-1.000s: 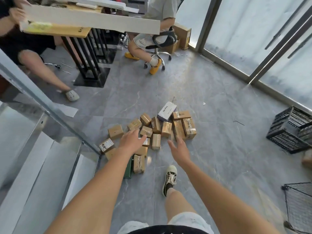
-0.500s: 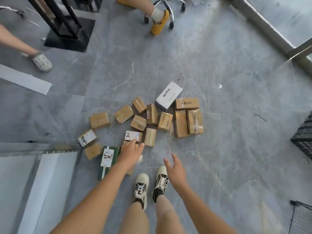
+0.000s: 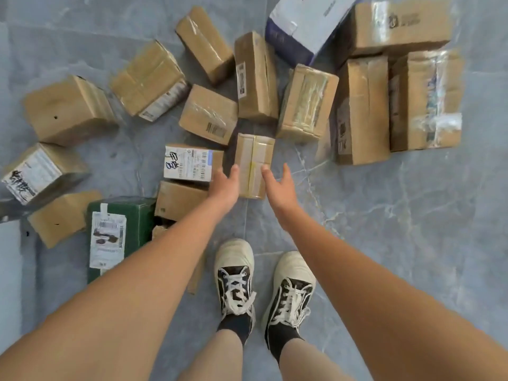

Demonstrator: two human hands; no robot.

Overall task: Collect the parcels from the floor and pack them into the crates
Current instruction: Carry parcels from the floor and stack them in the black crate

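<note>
Head view, taped parcel [image 3: 254, 160] between left grip [image 3: 224, 185], right grip [image 3: 279, 189]

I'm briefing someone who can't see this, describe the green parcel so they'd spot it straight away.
Start at the pile of parcels on the grey tiled floor. At its near-left edge, left of the person's left shoe, lies the green parcel. It is the only green one among brown cardboard boxes, with a white shipping label on top.

Grey marble floor [image 3: 412, 243], scattered cardboard parcels [image 3: 209, 114], green box [image 3: 137, 215]
</note>
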